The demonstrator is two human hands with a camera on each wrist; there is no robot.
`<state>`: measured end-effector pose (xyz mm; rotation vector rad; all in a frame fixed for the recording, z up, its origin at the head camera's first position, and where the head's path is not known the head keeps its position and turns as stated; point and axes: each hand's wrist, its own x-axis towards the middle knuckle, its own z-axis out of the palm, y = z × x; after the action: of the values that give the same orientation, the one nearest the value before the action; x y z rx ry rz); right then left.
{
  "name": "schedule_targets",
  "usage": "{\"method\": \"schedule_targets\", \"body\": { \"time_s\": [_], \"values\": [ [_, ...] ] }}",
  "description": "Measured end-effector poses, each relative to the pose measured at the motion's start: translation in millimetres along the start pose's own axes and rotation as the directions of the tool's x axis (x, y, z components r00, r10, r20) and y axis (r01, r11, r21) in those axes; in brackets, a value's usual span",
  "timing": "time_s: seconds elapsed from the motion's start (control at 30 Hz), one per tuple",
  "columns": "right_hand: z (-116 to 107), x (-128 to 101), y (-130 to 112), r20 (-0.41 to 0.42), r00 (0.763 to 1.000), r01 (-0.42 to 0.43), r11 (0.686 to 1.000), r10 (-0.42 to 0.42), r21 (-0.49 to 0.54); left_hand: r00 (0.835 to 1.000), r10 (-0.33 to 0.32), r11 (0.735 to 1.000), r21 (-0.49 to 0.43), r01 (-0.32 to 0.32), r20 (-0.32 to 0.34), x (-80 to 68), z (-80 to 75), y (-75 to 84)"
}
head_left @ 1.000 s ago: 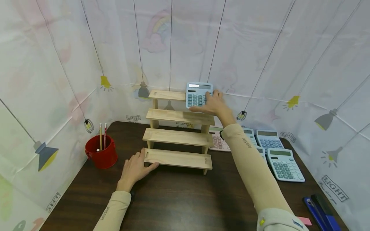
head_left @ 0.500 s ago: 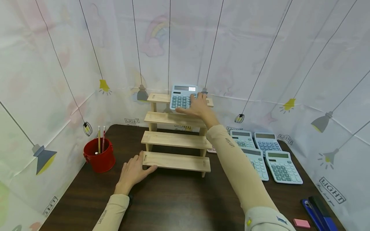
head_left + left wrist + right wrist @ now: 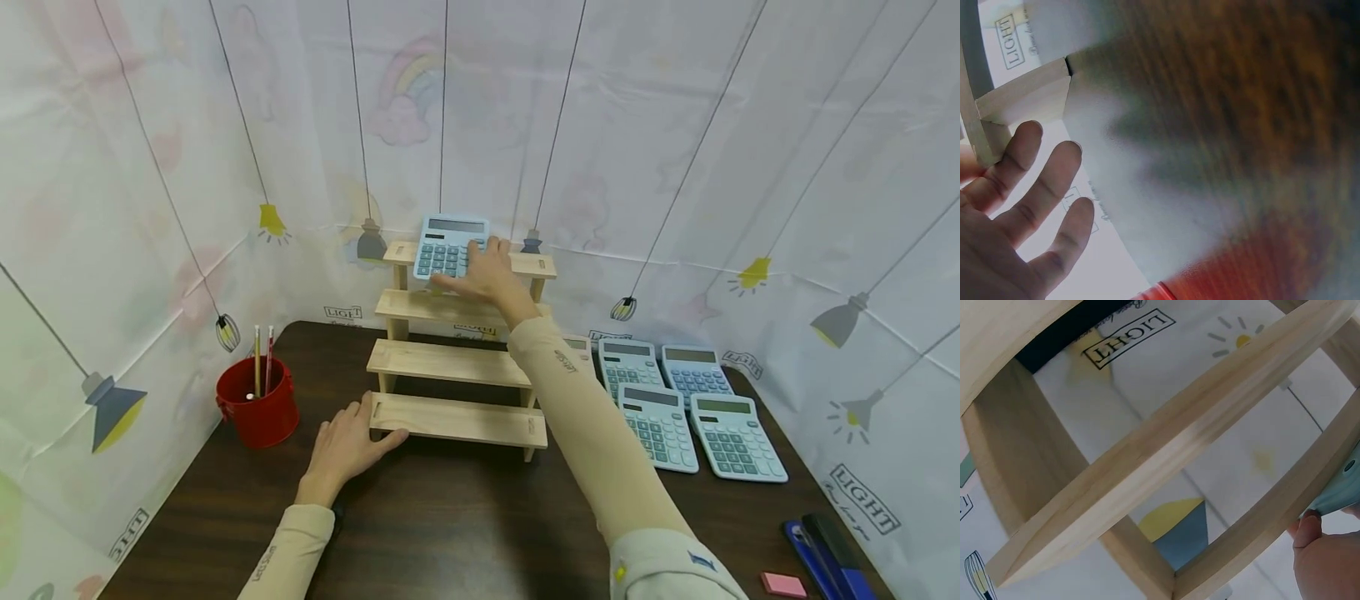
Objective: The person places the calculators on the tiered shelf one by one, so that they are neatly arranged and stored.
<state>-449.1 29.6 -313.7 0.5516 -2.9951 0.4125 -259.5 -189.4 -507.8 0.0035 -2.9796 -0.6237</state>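
A light-blue calculator leans back on the top tier of a wooden four-step stand, toward its left end. My right hand holds it by the right side and lower edge, thumb in front. In the right wrist view, the thumb side of that hand meets the calculator's edge just past the top shelf. My left hand rests against the left end of the lowest step. Its fingers spread loosely beside the stand's wooden end in the left wrist view.
Several blue calculators lie on the dark table right of the stand, a pink calculator partly hidden by the right arm. A red bucket with pencils stands left. A blue-and-black stapler and pink eraser lie front right.
My right hand has slid the calculator leftward along the top tier, from the right end toward the left; it now tilts slightly. The left hand has stayed at the lowest step.
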Motion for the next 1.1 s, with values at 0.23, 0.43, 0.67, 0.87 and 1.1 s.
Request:
{"method": "schedule_targets", "body": {
  "time_s": [0.23,0.43,0.67,0.87,1.1],
  "values": [
    [3.2,6.4,-11.7,-0.01,1.0,0.008,1.0,-0.008,-0.016,1.0,0.007,1.0,-0.008,-0.007,-0.001,1.2,0.9,0.0],
    [2.6,9.0,-17.6,-0.035,0.999,0.006,1.0,-0.006,-0.011,1.0,0.005,1.0,-0.014,-0.005,0.002,2.1,0.3,1.1],
    [5.1,10.0,-21.6,-0.041,0.999,0.006,0.999,-0.008,-0.043,1.0,0.0,1.0,-0.009,0.0,0.014,1.4,0.2,-0.8],
    [5.9,10.0,-21.6,-0.038,0.999,-0.005,0.999,0.003,-0.045,1.0,-0.001,1.0,-0.014,0.001,0.008,1.5,0.1,-1.9],
    [5.1,6.9,-19.5,-0.029,1.0,-0.011,0.999,0.01,-0.05,1.0,0.002,1.0,-0.024,-0.002,0.014,0.7,-1.1,-2.8]
  ]
}}
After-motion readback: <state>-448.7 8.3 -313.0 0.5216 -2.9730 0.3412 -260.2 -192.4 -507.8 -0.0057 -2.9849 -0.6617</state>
